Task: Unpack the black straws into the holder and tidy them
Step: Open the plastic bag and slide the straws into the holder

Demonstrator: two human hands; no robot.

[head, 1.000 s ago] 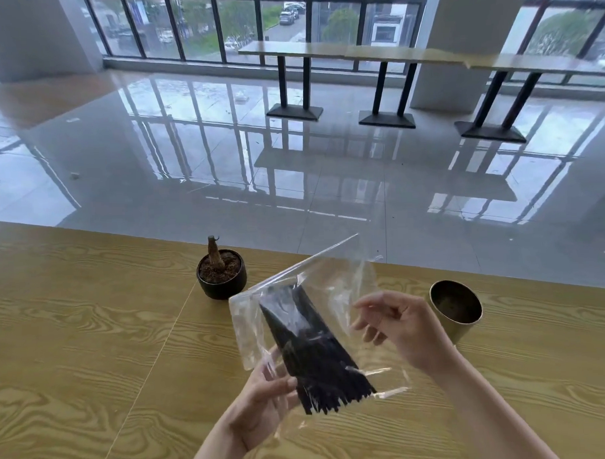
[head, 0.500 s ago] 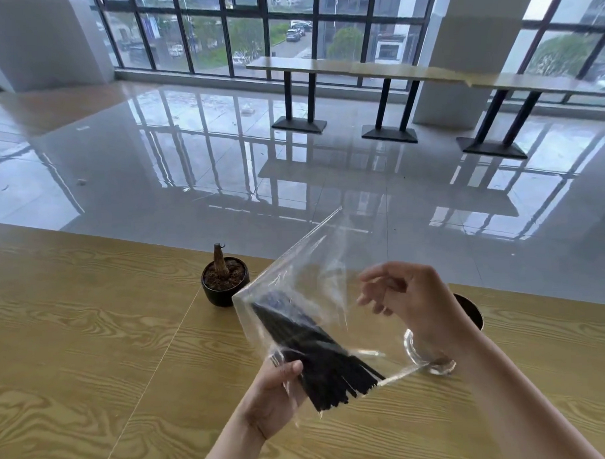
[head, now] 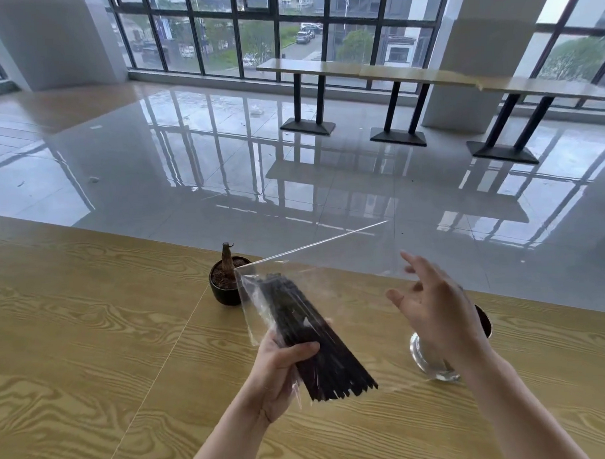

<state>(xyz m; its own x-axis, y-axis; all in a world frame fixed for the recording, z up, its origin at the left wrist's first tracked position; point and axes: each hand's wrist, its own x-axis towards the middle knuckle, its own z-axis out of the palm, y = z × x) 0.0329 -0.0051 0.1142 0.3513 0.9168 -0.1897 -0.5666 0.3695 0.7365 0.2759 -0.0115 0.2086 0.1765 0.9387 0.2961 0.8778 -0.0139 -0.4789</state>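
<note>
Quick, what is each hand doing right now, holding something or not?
Left hand: closed around the clear bag of black straws.
Right hand: open, fingers spread, gripping nothing.

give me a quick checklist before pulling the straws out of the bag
1. Left hand grips the bag around the straws: ok.
2. Right hand free, fingers spread, holding nothing: ok.
3. Bag mouth open at the straw ends: cannot tell.
4. Holder upright and unobstructed: cannot tell, mostly hidden behind the right hand.
5. Straws bundled together, none loose on the table: ok.
</note>
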